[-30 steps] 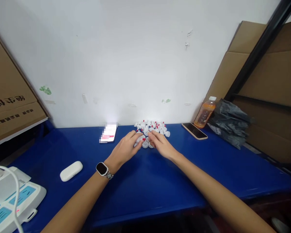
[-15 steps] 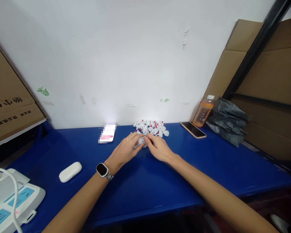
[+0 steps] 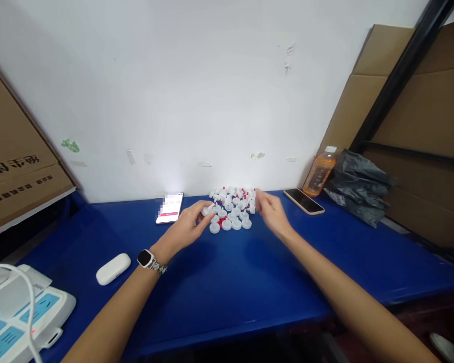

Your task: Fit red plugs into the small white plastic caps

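Blue laminate covers the table (image 3: 230, 282), which fills the lower half of the frame and meets a white wall (image 3: 196, 91) behind it. Brown cardboard boxes (image 3: 11, 166) lean at the left edge, and more cardboard (image 3: 419, 111) stands behind a black bar at the upper right. A crumpled black bag (image 3: 357, 184) lies at the right, with an orange drink bottle (image 3: 320, 174) just beside it and a dark phone (image 3: 303, 201) lying flat nearby. At the lower left sits a white device with blue panels (image 3: 18, 315), and a white case (image 3: 113, 268) rests near it. A lit phone (image 3: 169, 207) lies left of centre. At centre, by the wall, sits a pile of small white and red caps (image 3: 232, 204), its nearest ones set in a row. The left hand (image 3: 187, 224), a watch on its wrist, pinches one white cap (image 3: 205, 210) at the pile's left edge. The right hand (image 3: 270, 212) is at the pile's right edge, blurred; whether it holds anything cannot be told.
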Motion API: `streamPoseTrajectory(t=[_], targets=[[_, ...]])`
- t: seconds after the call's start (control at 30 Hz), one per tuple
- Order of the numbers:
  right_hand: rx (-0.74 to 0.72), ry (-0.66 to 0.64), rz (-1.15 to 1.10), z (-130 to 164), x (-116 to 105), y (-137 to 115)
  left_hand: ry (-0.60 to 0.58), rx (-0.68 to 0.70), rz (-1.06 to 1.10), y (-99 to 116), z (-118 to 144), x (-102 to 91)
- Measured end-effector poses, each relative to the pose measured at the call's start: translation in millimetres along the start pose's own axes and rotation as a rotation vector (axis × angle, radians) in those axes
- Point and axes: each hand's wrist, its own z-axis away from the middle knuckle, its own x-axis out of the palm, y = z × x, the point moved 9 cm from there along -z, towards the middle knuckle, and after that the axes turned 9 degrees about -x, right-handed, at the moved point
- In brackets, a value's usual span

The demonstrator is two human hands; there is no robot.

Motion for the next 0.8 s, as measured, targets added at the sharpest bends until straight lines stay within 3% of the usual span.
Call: streamPoseTrajectory(t=[0.13,0.3,0.43,0.6,0.8], targets=[[-0.001,-0.306,0.281,6.5,32.7,4.2,0.03,-0.063,0.004,-12.6,-4.3,1.3],[-0.258,-0.454,0.617,-6.6,64.8,-28.1,0.036,-0.087,-0.013,-22.3,-4.9,5.6],[-0.33,-0.571,0.698,-22.1,86.4,-31.4,0.021,-0.058,0.009,-21.1,-3.2,5.3],[-0.226,-0.537,0.634,-27.7,80.7,-24.8,0.02,-0.034,0.011,-20.6,-1.1,6.5],[-0.125,-0.435,0.376,-5.6,66.2,-36.0,-0.012,0.026,-0.011,-6.1,1.3,15.6]])
